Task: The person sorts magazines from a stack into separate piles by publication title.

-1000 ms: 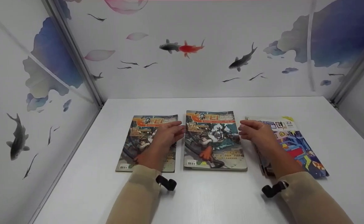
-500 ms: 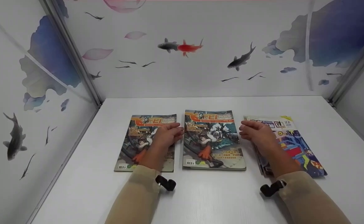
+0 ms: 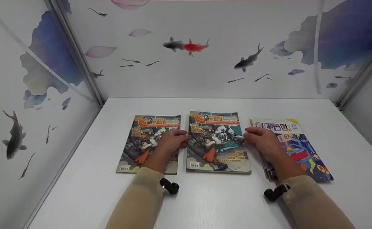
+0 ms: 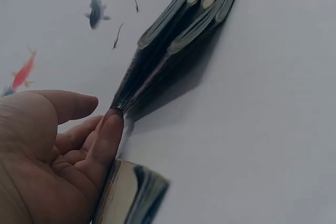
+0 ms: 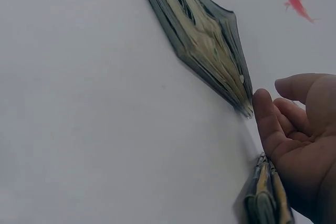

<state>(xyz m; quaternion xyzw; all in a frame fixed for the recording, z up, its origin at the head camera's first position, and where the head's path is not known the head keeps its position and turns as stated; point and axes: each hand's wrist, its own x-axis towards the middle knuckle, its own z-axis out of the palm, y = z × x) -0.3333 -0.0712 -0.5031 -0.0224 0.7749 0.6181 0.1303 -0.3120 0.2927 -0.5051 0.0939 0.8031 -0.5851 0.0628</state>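
In the head view, a stack of magazines lies in the middle of the white table, a comic-style figure in orange on its top cover. My left hand has its fingertips right at the stack's left edge, above a second magazine with the same cover. At the right edge are the fingertips of my right hand, which partly covers a third pile of magazines with a blue, colourful cover. Both wrist views show loosely extended fingers, the left fingertips and right fingertips close against the middle stack's sides.
White panels printed with fish and petals stand behind and at both sides of the white table. A metal post marks the back left corner. Narrow gaps separate the middle stack from the piles on either side.
Both hands have come slightly lower and nearer to me, with their fingertips closer to the middle stack's sides. The magazines keep their places, while the head view shifts a little.
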